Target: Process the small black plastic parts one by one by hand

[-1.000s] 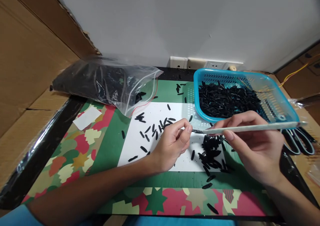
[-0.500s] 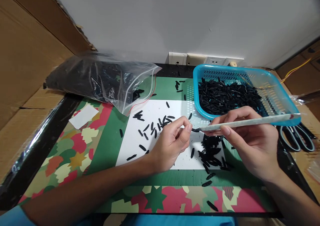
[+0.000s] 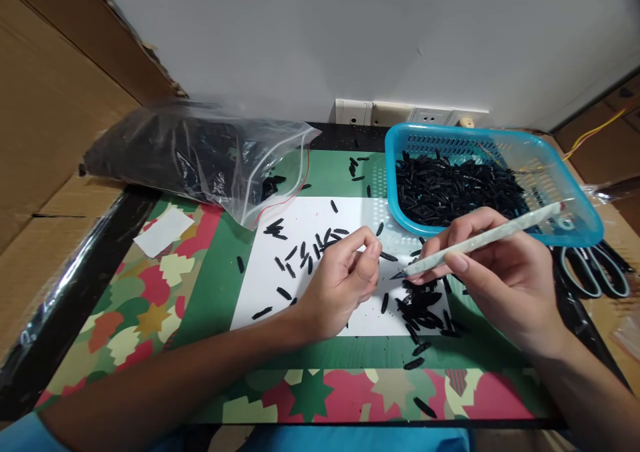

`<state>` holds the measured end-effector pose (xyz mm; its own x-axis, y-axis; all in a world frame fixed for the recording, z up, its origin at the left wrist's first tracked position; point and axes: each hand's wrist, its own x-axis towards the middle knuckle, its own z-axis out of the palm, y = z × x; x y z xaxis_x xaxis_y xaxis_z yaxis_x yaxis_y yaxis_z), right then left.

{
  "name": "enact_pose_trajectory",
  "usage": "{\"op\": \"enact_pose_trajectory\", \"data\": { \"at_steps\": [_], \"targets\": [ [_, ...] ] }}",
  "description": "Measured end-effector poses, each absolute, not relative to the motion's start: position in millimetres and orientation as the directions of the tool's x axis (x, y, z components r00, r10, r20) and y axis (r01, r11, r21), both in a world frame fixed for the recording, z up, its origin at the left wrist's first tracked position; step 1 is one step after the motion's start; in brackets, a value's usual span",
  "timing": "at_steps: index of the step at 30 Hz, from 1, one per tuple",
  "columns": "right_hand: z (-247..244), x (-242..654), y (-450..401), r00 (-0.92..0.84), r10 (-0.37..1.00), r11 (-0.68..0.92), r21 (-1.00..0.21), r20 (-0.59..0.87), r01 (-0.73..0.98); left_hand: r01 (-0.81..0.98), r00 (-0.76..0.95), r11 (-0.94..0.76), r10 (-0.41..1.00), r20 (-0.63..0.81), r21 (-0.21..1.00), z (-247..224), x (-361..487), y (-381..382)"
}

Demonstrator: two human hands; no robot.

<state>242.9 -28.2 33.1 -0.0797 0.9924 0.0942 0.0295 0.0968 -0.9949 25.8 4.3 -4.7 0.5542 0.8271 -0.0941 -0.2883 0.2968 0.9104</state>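
Note:
My left hand point(image 3: 347, 275) is closed in a pinch over the white paper point(image 3: 265, 265). A thin black piece point(image 3: 389, 257) sticks out at its fingertips and seems gripped there; its other end is hidden. In my right hand point(image 3: 505, 272) lies a slim craft knife point(image 3: 480, 242) with a pale wrapped handle. Its dark pointed blade point(image 3: 399, 275) is just below the black piece, apart from it. Under the right hand is a heap of similar black pieces point(image 3: 423, 305). More of them point(image 3: 303, 252) are scattered on the paper, left of and behind my left hand.
A blue plastic basket point(image 3: 500, 132) with many black pieces stands at back right, scissors point(image 3: 593, 272) beside it. At back left, a clear zip bag point(image 3: 200, 152) full of dark material lies on its side. A white paper scrap point(image 3: 163, 232) rests on the patterned mat point(image 3: 203, 312).
The knife's tip has dropped away from the black piece at my left fingertips, and its handle end tilts up more. My left hand stays almost where it was.

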Motion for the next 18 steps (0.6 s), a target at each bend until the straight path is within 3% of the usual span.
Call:
{"op": "enact_pose_trajectory", "data": {
  "at_steps": [7, 12, 15, 18],
  "targets": [
    [31.3, 241.3, -28.2, 0.022, 0.987, 0.16, -0.986, 0.161, 0.047, -0.304, 0.555, 0.312, 0.826, -0.099, 0.9, -4.7, 26.0, 4.6],
    [29.4, 245.7, -29.5, -0.018, 0.985, 0.171, -0.983, 0.17, 0.072, -0.281, 0.534, 0.283, 0.84, -0.095, 0.917, -4.9, 24.9, 4.9],
    [31.2, 248.8, -30.1, -0.106, 0.987, 0.126, -0.991, 0.12, 0.055, -0.286, 0.516, 0.266, 0.852, -0.086, 0.92, -5.3, 24.1, 5.2],
    [35.0, 252.1, -28.2, -0.24, 0.97, -0.007, -0.992, -0.037, 0.126, -0.299, 0.508, 0.268, 0.857, -0.085, 0.916, -4.7, 24.2, 4.8]
  ]
}}
